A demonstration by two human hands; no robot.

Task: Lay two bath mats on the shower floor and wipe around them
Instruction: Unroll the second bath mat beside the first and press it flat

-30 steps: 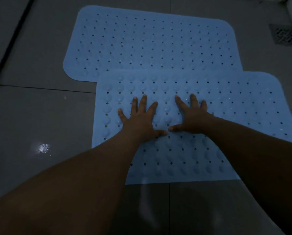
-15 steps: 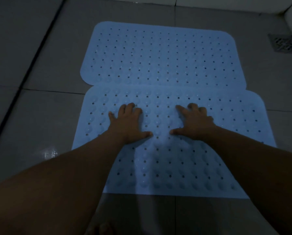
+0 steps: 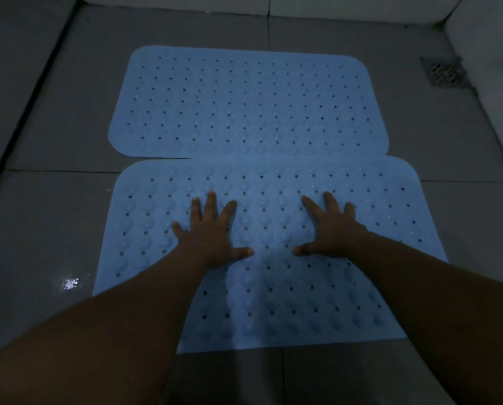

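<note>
Head cam view, pretty dim lighting: two light blue bath mats are lying flat on the grey tiled shower floor. The far bath mat sits closer to the back wall, and the near bath mat is right in front of it, shifted a bit to the right, with its far edge touching or slightly overlapping the far one's near edge, can't quite tell which. Both are covered in rows of little drain holes, and the near one shows rounded bumps too. Both hands are planted palm-down on the near bath mat, well apart from each other, thumbs pointing inward toward one another. The left hand has its fingers straight and fanned out wide, pressing flat on the mat and gripping nothing. The right hand is the same deal, fingers splayed and flat on the surface, nothing held. Bare forearms come in from the bottom corners. There's a square floor drain in the far right corner next to the white wall tile, well apart from the mats. A small bright glint shows on the tile just left of the near mat.
</note>
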